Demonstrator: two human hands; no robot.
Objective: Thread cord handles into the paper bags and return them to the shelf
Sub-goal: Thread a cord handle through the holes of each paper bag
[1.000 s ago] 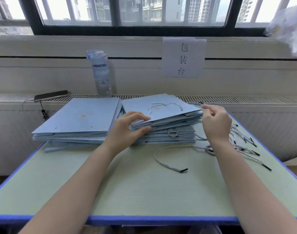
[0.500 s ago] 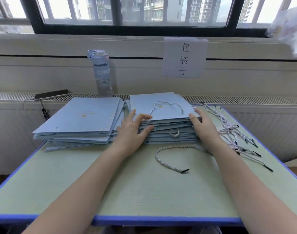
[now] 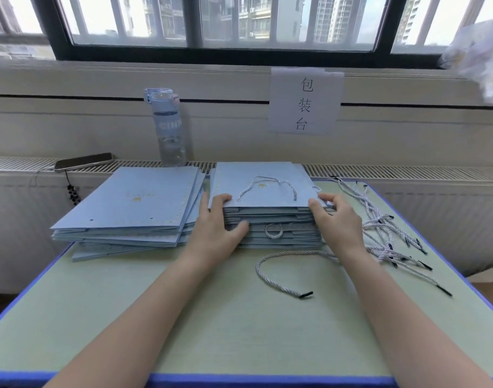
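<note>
Two stacks of flat light-blue paper bags lie at the back of the table. The right stack [image 3: 267, 177] has a twisted white cord handle [image 3: 267, 184] on its top bag. The left stack [image 3: 136, 203] shows bare punched holes. My left hand [image 3: 217, 228] presses the right stack's near left corner, fingers on top, thumb against the front edge. My right hand [image 3: 337, 222] presses the near right corner the same way. Loose cords [image 3: 385, 233] lie in a pile to the right, and one cord [image 3: 276, 273] trails across the table in front of the stack.
The green table [image 3: 211, 317] has a blue rim. A water bottle [image 3: 168, 127] and a phone [image 3: 83, 161] sit on the radiator ledge behind the stacks. A paper sign [image 3: 305, 100] hangs on the wall below the window.
My left hand let down the top bags it had lifted. My right hand came down from above the stack. Both hands now press the right stack's near corners, which looks squared.
</note>
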